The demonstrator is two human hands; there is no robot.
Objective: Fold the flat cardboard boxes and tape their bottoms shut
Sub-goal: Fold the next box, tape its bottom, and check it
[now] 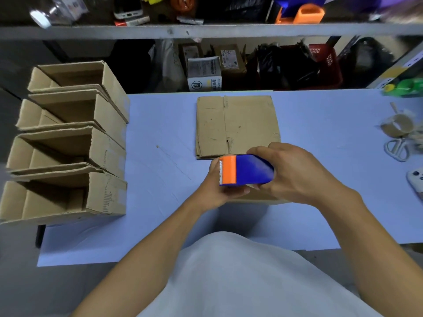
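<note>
Both hands, left (pixel 214 186) and right (pixel 295 172), grip the dispenser (pixel 246 170) over a box (pixel 254 195) near the tabletop's (pixel 160 124) front edge. The taping step seems in hand; next, I judge, press tape along the bottom seam.

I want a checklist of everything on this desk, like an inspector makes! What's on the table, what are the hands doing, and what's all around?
Surface: pale blue table.
Job's things: flat cardboard stack lying mid-table; four folded boxes on their sides along the left edge, openings facing left; blue and orange tape dispenser held above another cardboard piece, mostly hidden.
Clutter: tape roll, scissors, phone, green bottle, all at the right.
Grippers: left hand and right hand both hold the dispenser.
Cables: nothing seen.
Surroundings: shelf behind, with packages underneath.
</note>
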